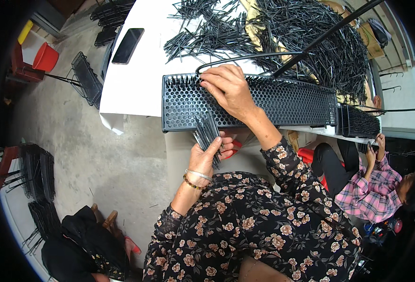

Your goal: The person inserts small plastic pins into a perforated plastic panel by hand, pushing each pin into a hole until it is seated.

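At the tray's [282,101] left end, the right hand [226,89] pinches a pin over the holes. Left hand [207,152], just below, grips a bundle of pins [206,134], their long axis pointing up toward the tray.

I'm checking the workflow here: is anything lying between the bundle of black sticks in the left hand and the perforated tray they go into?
Nothing visible does. The left hand holds the bundle of black sticks right at the near edge of the perforated tray. The right hand rests on the tray's top left, covering a few holes there.
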{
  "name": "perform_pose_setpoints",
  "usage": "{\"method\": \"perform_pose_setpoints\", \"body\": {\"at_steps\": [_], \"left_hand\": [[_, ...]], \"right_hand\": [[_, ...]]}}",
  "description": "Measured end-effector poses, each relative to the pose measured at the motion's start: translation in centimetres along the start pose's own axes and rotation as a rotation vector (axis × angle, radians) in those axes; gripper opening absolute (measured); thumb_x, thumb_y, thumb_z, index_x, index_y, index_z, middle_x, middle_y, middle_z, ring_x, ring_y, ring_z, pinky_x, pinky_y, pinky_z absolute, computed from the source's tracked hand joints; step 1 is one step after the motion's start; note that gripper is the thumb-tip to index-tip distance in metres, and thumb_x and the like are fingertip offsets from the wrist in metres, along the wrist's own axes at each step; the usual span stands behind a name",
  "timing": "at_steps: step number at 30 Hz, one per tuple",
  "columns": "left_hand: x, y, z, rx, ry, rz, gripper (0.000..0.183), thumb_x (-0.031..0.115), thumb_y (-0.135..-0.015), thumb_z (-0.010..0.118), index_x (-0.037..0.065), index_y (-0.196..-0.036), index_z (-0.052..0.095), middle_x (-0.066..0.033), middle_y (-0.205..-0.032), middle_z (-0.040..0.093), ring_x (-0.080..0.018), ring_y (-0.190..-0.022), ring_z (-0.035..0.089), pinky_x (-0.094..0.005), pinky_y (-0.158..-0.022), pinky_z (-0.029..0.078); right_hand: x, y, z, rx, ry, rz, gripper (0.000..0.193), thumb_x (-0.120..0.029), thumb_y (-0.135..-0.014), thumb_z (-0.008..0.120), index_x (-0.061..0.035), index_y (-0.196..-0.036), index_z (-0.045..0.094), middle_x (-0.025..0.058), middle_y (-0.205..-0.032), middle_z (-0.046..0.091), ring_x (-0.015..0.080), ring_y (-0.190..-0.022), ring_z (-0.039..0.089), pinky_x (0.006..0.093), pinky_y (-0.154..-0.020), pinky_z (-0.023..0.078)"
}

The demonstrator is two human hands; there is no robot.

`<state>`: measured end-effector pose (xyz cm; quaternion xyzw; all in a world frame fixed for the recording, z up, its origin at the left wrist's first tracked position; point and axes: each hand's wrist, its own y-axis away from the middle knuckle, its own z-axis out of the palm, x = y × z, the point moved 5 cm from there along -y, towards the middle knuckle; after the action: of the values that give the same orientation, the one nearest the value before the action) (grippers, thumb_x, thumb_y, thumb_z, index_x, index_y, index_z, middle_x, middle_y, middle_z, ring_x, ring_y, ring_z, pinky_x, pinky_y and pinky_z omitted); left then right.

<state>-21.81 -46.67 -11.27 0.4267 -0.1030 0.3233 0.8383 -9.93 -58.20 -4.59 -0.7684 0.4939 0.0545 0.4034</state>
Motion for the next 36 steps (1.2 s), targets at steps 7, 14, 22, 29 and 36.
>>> {"method": "perform_pose_setpoints", "body": {"at_steps": [7, 14, 22, 29, 36], "left_hand": [[0.9, 0.4, 0.8, -0.066, -0.074, 0.096, 0.026, 0.013, -0.092, 0.052, -0.005, -0.111, 0.052, -0.0153, -0.096, 0.063, -0.0202, -0.084, 0.064, -0.0321, -0.072, 0.056], [0.1, -0.1, 0.9, -0.077, -0.07, 0.051, 0.029, 0.014, -0.092, 0.051, -0.005, -0.114, 0.05, -0.0176, -0.102, 0.062, -0.0232, -0.089, 0.064, -0.033, -0.074, 0.056], [0.1, -0.2, 0.5, -0.046, -0.034, -0.007, 0.033, 0.015, -0.092, 0.051, -0.005, -0.118, 0.047, -0.0196, -0.105, 0.06, -0.0242, -0.092, 0.063, -0.0331, -0.075, 0.056], [0.1, 0.2, 0.1, -0.025, -0.013, -0.02, 0.031, 0.014, -0.092, 0.051, -0.005, -0.117, 0.047, -0.0186, -0.102, 0.061, -0.0236, -0.09, 0.064, -0.033, -0.075, 0.056], [0.1, 0.0, 0.0, -0.035, -0.007, -0.025, 0.03, 0.013, -0.092, 0.051, -0.005, -0.116, 0.048, -0.0181, -0.101, 0.061, -0.0228, -0.09, 0.064, -0.0323, -0.075, 0.056]], "right_hand": [[-0.4, 4.0, -1.3, -0.53, -0.583, 0.787, 0.038, -0.023, -0.079, 0.069, 0.006, -0.102, 0.063, 0.0149, -0.082, 0.066, 0.0151, -0.072, 0.062, 0.0261, -0.064, 0.05], [0.5, 5.3, -1.7, -0.408, -0.759, 0.937, 0.025, -0.015, -0.081, 0.067, 0.0054, -0.094, 0.065, 0.0088, -0.081, 0.066, 0.0102, -0.071, 0.06, 0.024, -0.063, 0.049], [2.2, 0.0, -2.8, -0.047, -0.456, 0.545, 0.021, -0.014, -0.08, 0.067, 0.0017, -0.094, 0.065, 0.0088, -0.081, 0.067, 0.0124, -0.072, 0.062, 0.0245, -0.064, 0.049], [2.9, -0.4, -1.9, 0.073, -0.317, 0.375, 0.017, -0.013, -0.08, 0.067, 0.0011, -0.091, 0.065, 0.009, -0.08, 0.067, 0.0126, -0.065, 0.06, 0.0248, -0.059, 0.047], [2.5, 0.4, -1.5, 0.101, -0.331, 0.35, 0.016, -0.012, -0.081, 0.066, 0.0006, -0.091, 0.064, 0.0094, -0.081, 0.067, 0.014, -0.069, 0.062, 0.0253, -0.06, 0.048]]}}
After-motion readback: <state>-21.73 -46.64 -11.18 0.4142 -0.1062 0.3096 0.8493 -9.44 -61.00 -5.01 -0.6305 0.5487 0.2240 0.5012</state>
